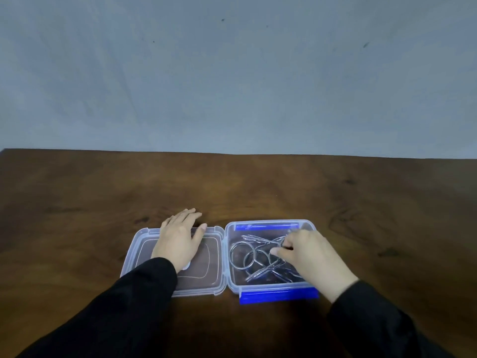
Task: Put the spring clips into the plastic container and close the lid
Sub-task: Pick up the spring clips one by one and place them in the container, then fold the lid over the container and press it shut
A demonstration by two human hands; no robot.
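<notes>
A clear plastic container (229, 254) with blue latches lies open on the wooden table. Its hinged lid (211, 267) is folded flat to the left. Several metal spring clips (254, 254) with round loops lie tangled inside the container. My left hand (180, 239) rests flat, palm down, on the lid, fingers apart. My right hand (307, 254) reaches into the right side of the container, with thumb and fingers pinched at the clips; whether it grips one is hidden by the fingers.
The dark wooden table (258, 187) stretches to a far edge against a grey wall (232, 73). A blue latch flap (278, 295) sticks out at the container's near edge. Black sleeves cover both forearms.
</notes>
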